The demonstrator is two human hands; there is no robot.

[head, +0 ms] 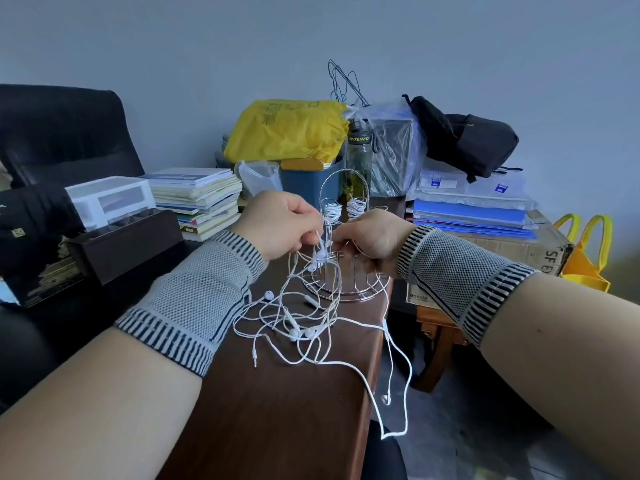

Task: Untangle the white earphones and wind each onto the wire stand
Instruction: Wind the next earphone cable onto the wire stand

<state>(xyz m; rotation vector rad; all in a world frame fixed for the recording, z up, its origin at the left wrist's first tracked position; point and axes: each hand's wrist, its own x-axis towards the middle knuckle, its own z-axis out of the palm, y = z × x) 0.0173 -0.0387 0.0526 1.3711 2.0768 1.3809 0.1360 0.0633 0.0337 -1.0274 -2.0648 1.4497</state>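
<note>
- White, thin-corded earphones lie in a loose tangle on the dark brown wooden tabletop, at the centre of the view, with strands rising to both hands.
- Left hand, at about 11 o'clock from the tangle, has its fingers curled and pinches cord strands, holding them up so that, it seems, the knot hangs open and can be read.
- Right hand, at about 1 o'clock, also has its fingers curled around cord, just beside the left; the pair appear to be drawing one strand apart from the rest.
- Silver wire stand with a round base and arched handle sits directly behind the hands at 12 o'clock, close enough for winding without reaching.
- Two white coils already sit wound on its upper arms, so part of the job looks done.
- One long cord trails off the tabletop's right edge at 5 o'clock, an earbud dangling; it could snag or drag the tangle.
- Books, bags and boxes crowd the far side.
</note>
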